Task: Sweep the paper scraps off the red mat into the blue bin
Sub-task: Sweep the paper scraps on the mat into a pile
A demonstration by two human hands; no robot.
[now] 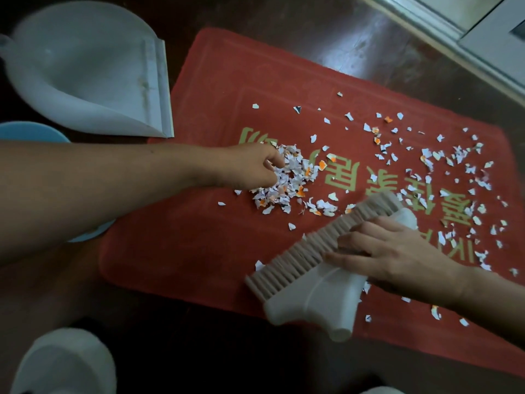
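Note:
A red mat (199, 237) with green lettering lies on the dark floor. White and orange paper scraps are gathered in a pile (287, 180) near its middle, and loose scraps (460, 166) are scattered over its right half. My left hand (252, 166) reaches into the pile's left edge with fingers curled around scraps. My right hand (389, 251) rests on a white hand brush (312, 291) with pale bristles, fingers spread over its top. A slice of the blue bin (31, 132) shows at the left behind my left forearm.
A white dustpan (85, 69) lies at the upper left, its lip touching the mat's far corner. A white round object (65, 362) sits at the bottom left. A pale door frame or threshold (454, 32) runs along the upper right.

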